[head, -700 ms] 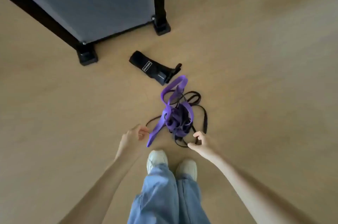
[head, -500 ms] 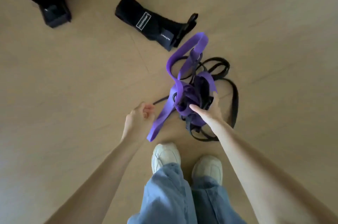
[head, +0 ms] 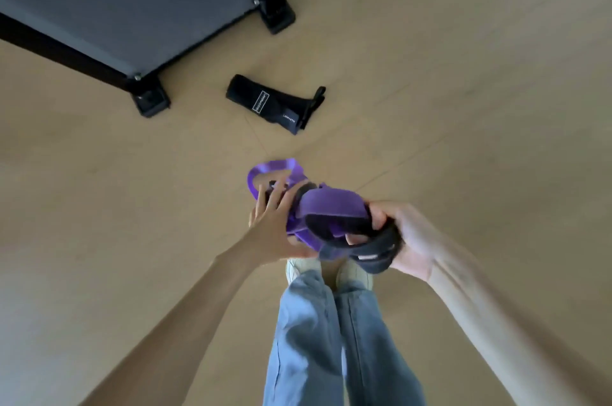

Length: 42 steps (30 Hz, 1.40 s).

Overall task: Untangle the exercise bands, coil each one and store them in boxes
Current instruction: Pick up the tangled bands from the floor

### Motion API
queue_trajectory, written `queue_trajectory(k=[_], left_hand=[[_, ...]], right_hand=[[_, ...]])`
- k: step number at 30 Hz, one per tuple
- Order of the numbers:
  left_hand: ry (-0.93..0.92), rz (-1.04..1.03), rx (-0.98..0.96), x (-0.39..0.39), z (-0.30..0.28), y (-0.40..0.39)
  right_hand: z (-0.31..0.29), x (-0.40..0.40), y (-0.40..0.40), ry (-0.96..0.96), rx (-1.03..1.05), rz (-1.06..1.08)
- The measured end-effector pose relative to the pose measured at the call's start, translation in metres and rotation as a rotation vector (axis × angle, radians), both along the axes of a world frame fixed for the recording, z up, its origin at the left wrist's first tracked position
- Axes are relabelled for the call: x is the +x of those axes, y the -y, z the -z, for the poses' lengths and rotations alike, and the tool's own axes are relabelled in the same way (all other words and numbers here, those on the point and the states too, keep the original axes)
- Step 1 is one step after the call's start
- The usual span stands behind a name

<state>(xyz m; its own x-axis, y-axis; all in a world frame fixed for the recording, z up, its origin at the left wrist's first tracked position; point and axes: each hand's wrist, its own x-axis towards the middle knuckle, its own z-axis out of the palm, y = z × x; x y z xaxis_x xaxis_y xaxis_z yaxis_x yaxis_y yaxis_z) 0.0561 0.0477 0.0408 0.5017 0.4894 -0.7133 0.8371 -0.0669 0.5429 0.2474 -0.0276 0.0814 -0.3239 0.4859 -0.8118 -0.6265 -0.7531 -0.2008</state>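
1. Pale wooden floor (head: 463,107) runs under everything, with jeans-clad legs (head: 331,339) nearest.
2. Right hand (head: 407,240) grips the tangled black band (head: 374,255).
3. Left hand (head: 275,226), fingers spread, holds the purple band (head: 331,203) above the shoes.
4. Farther off, a black pouch (head: 275,104) lies beside a dark frame's foot (head: 150,100).

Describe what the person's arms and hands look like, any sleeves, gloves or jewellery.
Both forearms are bare as far as the frame shows: no sleeves reach into view. The left hand and the right hand wear no gloves, and no rings, watch or bracelets show, though the right hand is motion-blurred. Below them are light blue denim jeans and pale, off-white sneakers.
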Motion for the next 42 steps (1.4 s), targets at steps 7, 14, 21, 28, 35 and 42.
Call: queue_trajectory(k=[7, 14, 21, 28, 35, 42], left_hand=[[0.379, -0.347, 0.023, 0.043, -0.22, -0.056], [0.686, -0.388, -0.11, 0.167, -0.383, -0.1], [0.755, -0.583, -0.302, 0.369, -0.437, -0.123], [0.822, -0.935, -0.439, 0.524, -0.485, -0.223], [0.691, -0.669, -0.134, 0.61, -0.465, -0.384], [0.239, -0.394, 0.113, 0.7, -0.412, -0.549]], right_hand=[[-0.202, 0.078, -0.001, 0.411, 0.323, 0.158], [-0.275, 0.124, 0.003, 0.769, 0.462, -0.246], [-0.313, 0.273, -0.063, 0.961, 0.613, 0.052], [-0.349, 0.427, -0.189, 1.082, 0.716, 0.101], [-0.363, 0.586, -0.34, 1.266, 0.543, 0.374], [-0.372, 0.754, -0.463, 1.519, 0.363, 0.246]])
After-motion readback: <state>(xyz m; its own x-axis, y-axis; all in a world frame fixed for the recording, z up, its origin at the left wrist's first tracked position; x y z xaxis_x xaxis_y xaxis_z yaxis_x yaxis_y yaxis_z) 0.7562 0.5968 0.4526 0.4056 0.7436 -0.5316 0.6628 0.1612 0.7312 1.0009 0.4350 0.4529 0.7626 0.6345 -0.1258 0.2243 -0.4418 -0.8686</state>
